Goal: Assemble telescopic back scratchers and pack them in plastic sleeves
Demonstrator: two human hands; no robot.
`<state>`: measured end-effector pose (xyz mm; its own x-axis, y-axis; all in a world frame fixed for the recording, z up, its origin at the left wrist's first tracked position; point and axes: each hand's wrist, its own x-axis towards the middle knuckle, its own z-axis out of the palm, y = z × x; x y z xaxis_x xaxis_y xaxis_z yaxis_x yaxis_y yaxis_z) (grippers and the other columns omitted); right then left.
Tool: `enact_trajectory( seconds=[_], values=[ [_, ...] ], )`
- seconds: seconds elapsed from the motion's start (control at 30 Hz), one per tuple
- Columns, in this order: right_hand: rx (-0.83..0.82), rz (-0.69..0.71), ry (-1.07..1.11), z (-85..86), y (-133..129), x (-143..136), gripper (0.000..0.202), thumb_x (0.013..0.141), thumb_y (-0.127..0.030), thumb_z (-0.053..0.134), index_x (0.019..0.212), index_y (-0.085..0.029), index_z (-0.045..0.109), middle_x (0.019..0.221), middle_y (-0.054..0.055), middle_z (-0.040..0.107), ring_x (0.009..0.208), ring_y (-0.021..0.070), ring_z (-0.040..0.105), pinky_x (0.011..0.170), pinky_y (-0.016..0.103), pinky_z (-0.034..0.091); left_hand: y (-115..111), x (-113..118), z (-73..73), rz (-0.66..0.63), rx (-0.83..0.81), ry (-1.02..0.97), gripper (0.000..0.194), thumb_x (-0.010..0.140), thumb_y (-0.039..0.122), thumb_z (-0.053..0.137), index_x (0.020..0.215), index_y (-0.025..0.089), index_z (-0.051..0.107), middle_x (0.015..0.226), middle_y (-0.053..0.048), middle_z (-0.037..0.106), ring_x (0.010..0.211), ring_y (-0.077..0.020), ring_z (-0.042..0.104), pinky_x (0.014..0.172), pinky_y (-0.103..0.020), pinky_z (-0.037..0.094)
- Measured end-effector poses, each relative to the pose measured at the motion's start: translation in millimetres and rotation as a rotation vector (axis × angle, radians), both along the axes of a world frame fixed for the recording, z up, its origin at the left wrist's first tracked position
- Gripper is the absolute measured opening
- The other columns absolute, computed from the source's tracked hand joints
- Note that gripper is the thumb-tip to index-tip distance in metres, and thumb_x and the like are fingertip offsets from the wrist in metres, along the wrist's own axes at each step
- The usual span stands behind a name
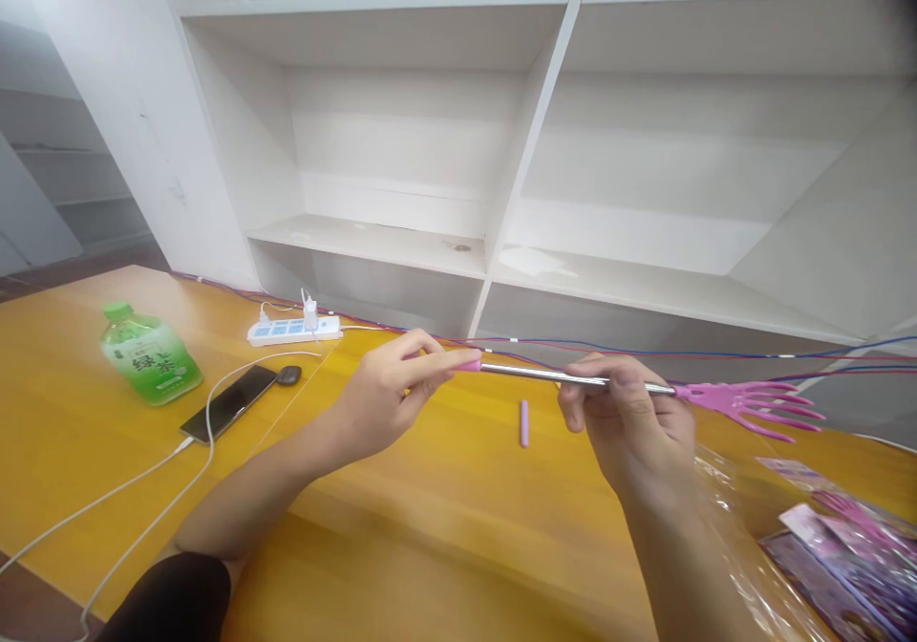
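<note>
Between my two hands a back scratcher (530, 372) is held level above the wooden table. It has a silver metal rod and a pink claw-shaped head pointing right. My left hand (395, 384) is closed on its pink handle end, most of which the fingers hide. My right hand (637, 417) pinches the rod close to the pink head, thumb in front. On the table below, between the hands, lies a small purple stick-like piece (524, 423), touched by neither hand.
To the left are a green tea bottle (152, 355), a phone (229, 403) with a white cable, a small black object (288, 374) and a power strip (293, 331). Packaged pink items (845, 546) lie at right. White shelving (401, 164) stands behind the table (401, 546); cables run along its back edge.
</note>
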<state>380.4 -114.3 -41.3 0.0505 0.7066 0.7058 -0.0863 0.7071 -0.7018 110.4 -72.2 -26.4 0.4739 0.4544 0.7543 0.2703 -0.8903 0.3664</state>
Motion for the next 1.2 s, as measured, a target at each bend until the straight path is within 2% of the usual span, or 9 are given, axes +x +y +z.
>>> enact_trajectory(
  seconds=[0.17,0.33,0.53,0.9,1.2],
  values=[
    [-0.002,0.042,0.005,1.6,0.9,-0.6,0.028,0.109,-0.035,0.055,0.105,-0.022,0.079,0.08,0.005,0.064,0.055,0.0105,0.057,0.049,0.023,0.046,0.6,0.8,0.0,-0.038,0.023,-0.072,0.036,0.106,0.014,0.055,0.135,0.03,0.071,0.101,-0.002,0.068,0.082,-0.0084,0.062,0.074,-0.021,0.054],
    [-0.017,0.022,0.023,0.4,2.2,-0.1,0.029,0.109,-0.037,0.056,0.102,-0.019,0.078,0.076,0.005,0.063,0.054,0.011,0.058,0.049,0.023,0.047,0.2,-2.7,2.0,-0.029,0.004,0.059,0.037,0.108,0.017,0.052,0.136,0.032,0.07,0.098,-0.002,0.066,0.077,-0.0087,0.059,0.067,-0.019,0.05],
    [-0.024,0.002,0.035,-1.3,0.3,1.7,0.028,0.109,-0.037,0.057,0.101,-0.02,0.077,0.074,0.005,0.064,0.055,0.0119,0.059,0.05,0.022,0.046,-2.3,-5.6,5.0,-0.049,0.005,0.142,0.036,0.109,0.018,0.048,0.137,0.028,0.069,0.098,-0.003,0.066,0.074,-0.0086,0.056,0.066,-0.02,0.046],
    [0.0,0.024,0.04,0.4,1.7,-1.2,0.026,0.109,-0.037,0.057,0.103,-0.021,0.078,0.077,0.005,0.065,0.056,0.0107,0.059,0.053,0.022,0.047,1.0,-1.7,-3.4,-0.034,0.019,0.049,0.038,0.107,0.018,0.053,0.14,0.031,0.067,0.1,-0.003,0.066,0.081,-0.01,0.06,0.072,-0.023,0.049],
    [-0.003,0.06,0.021,-1.6,0.5,-2.9,0.028,0.109,-0.036,0.055,0.108,-0.022,0.079,0.079,0.004,0.065,0.054,0.0115,0.059,0.049,0.024,0.051,-1.5,-0.3,2.0,-0.036,0.05,-0.019,0.036,0.106,0.017,0.054,0.134,0.031,0.071,0.096,-0.002,0.066,0.081,-0.0101,0.062,0.07,-0.021,0.052]
  ],
)
